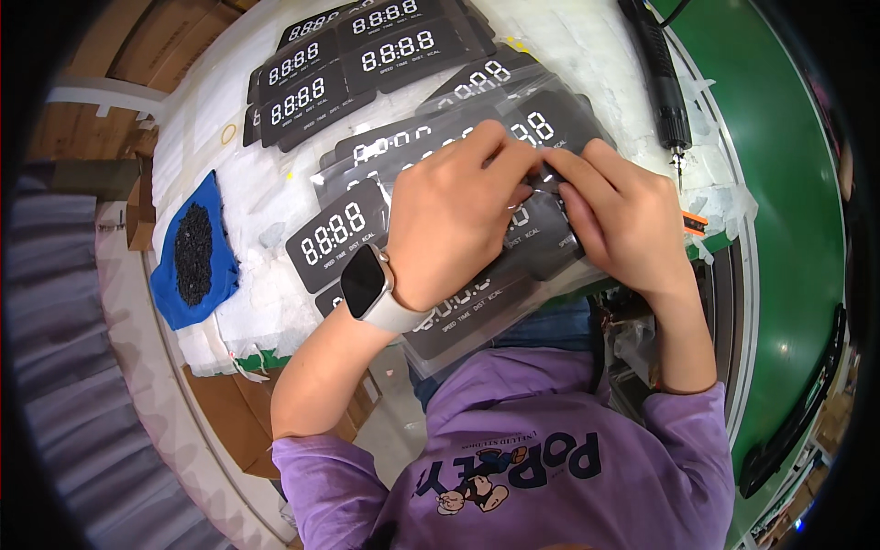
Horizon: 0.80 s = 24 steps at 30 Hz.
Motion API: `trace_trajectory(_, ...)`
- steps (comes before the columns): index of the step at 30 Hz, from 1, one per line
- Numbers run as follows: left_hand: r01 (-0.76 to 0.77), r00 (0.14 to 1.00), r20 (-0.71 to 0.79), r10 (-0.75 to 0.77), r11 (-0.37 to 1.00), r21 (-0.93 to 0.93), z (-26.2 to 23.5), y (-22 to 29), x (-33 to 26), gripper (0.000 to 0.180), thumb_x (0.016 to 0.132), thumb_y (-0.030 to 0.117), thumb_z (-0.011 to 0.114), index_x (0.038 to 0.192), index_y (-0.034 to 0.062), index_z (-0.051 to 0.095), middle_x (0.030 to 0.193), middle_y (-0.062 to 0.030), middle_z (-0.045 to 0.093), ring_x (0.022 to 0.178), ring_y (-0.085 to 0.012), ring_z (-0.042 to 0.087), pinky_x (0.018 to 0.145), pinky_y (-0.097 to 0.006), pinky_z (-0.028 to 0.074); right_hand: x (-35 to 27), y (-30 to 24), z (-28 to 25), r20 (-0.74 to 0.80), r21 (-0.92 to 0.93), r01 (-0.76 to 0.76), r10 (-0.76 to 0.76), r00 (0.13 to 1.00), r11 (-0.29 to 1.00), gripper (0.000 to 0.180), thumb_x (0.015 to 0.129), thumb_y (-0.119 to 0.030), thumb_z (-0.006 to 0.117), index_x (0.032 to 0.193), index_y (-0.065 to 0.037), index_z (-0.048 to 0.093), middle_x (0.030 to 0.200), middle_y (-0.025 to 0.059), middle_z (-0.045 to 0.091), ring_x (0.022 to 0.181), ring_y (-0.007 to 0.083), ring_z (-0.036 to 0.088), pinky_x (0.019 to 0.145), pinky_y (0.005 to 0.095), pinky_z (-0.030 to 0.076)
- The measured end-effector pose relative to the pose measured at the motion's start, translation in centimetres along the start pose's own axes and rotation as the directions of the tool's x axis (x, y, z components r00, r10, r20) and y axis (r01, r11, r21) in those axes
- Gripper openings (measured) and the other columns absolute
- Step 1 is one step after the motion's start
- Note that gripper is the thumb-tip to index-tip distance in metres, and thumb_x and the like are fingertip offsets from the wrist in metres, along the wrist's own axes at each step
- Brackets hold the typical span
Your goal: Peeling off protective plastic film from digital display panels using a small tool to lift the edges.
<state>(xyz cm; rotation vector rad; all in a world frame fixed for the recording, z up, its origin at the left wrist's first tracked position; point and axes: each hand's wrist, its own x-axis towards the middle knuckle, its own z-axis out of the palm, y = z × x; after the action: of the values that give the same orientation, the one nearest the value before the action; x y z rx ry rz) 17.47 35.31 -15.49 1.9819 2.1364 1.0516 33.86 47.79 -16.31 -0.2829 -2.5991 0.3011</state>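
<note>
We have both hands on one panel (541,240) at the table's (587,55) near edge, left hand (454,215) beside right hand (616,213). More panels (367,50) lie stacked behind. A tray of screws (194,254) sits left, a screwdriver (656,78) right, the belt (788,183) beyond it.

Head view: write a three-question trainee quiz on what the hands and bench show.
1. True or false: both hands pinch the same black display panel.
2. Which wrist carries the smartwatch? A) left B) right
3. Fill in: the small black parts lie on a ____ cloth.

Key:
1. True. The left hand and right hand meet fingertip to fingertip on it.
2. A.
3. Blue. It lies at the left of the white padded bench, far from the electric screwdriver.
</note>
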Motion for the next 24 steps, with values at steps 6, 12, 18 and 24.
trace_trajectory(6,-0.053,0.998,-0.014,0.053,0.999,0.004,0.2,-0.4,-0.1,0.015,0.083,0.004,0.074,0.095,0.0093,0.067,0.088,-0.0077,0.059,0.073,-0.0315,0.065,0.062,-0.041,0.05,-0.4,0.0,0.0,-0.034,-0.038,0.023,-0.024,0.999,0.999,0.036,0.077,-0.006,0.073,0.113,-0.007,0.069,0.09,0.0055,0.058,0.069,0.0245,0.065,0.057,0.0371,0.053)
trace_trajectory(12,-0.05,0.999,0.013,0.049,0.994,0.098,0.2,-0.3,-0.1,0.012,0.086,0.004,0.071,0.096,0.0092,0.066,0.088,-0.0069,0.059,0.076,-0.0306,0.065,0.062,-0.041,0.051,-0.1,-0.2,0.0,-0.024,-0.031,0.029,-0.029,0.999,0.999,0.031,0.077,-0.006,0.073,0.108,-0.007,0.071,0.089,0.0051,0.058,0.068,0.0248,0.065,0.056,0.0374,0.052)
trace_trajectory(18,-0.177,0.941,0.281,0.188,0.982,-0.064,-5.0,-0.9,-1.2,0.02,0.077,-0.003,0.064,0.096,0.0034,0.06,0.092,-0.0122,0.068,0.085,-0.0352,0.068,0.071,-0.04,0.054,0.6,-0.2,-0.4,0.019,0.03,0.005,-0.005,1.0,1.0,0.024,0.08,-0.008,0.071,0.104,-0.007,0.074,0.084,0.0053,0.058,0.065,0.0259,0.065,0.053,0.0396,0.05)
trace_trajectory(24,-0.002,0.961,0.276,0.008,1.0,-0.021,-9.6,-1.2,-5.7,0.025,0.072,-0.012,0.066,0.093,-0.0006,0.061,0.091,-0.0152,0.07,0.082,-0.0348,0.068,0.073,-0.038,0.055,0.8,0.3,-0.8,0.025,0.111,-0.109,0.107,0.994,0.988,0.017,0.086,-0.01,0.068,0.1,-0.006,0.077,0.081,0.0071,0.06,0.066,0.028,0.065,0.056,0.0383,0.049)
